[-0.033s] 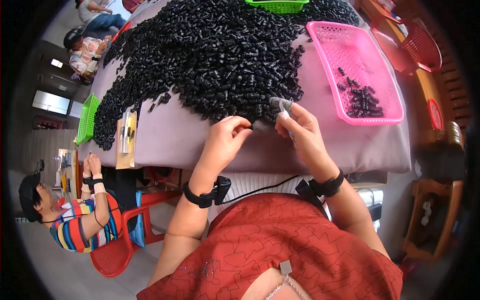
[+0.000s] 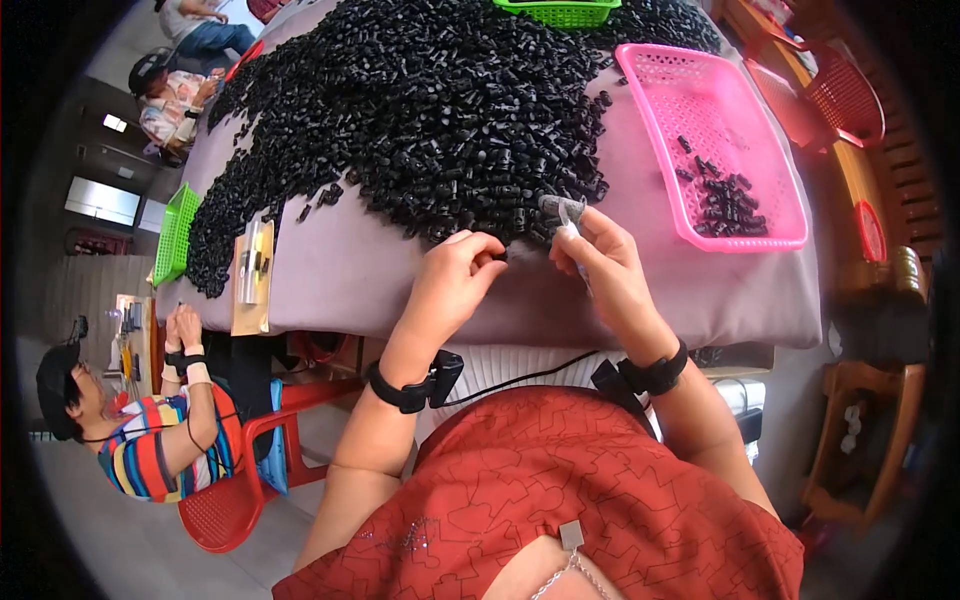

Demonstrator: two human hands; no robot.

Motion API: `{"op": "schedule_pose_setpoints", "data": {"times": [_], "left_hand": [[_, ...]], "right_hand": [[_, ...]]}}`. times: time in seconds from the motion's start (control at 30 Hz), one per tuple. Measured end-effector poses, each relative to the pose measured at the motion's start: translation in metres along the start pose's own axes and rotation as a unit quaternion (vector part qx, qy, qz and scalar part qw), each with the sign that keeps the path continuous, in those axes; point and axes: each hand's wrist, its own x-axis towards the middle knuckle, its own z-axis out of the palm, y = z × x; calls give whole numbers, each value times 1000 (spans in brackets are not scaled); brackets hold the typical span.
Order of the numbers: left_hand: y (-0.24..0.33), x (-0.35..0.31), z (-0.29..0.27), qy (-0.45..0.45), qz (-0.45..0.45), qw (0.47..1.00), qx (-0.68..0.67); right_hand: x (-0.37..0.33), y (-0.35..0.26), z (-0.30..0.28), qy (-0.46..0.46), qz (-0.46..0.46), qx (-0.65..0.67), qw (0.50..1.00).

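Note:
My left hand is closed in a pinch at the near edge of the heap. A small black part shows at its fingertips, mostly hidden. To its right, my right hand is closed on a thin, whitish translucent strip, whose exact kind I cannot make out. A grey cover wraps the tip of a right finger. Just beyond both hands spreads a large heap of small black cylindrical parts on a mauve tablecloth.
A pink basket at the right holds some black parts. Green baskets stand at the far edge and at the left. Left of me, a board bears a clear tube. A co-worker sits on a red chair; others sit farther off.

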Motion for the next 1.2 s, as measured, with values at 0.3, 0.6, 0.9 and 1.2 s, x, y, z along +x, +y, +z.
{"op": "schedule_pose_setpoints", "data": {"times": [0.3,0.6,0.9,1.2], "left_hand": [[6,4,3,-13,68,981,182],[5,4,3,24,-50,989,-140],[7,5,-5,-43,-165,831,-530],[19,3,0,-68,-169,799,-573]], "right_hand": [[-2,-1,-3,-49,8,-40,998],[-6,-14,1,-72,-11,-84,994],[-10,-22,1,-158,39,-4,987],[-10,-24,0,-209,40,4,977]]}}
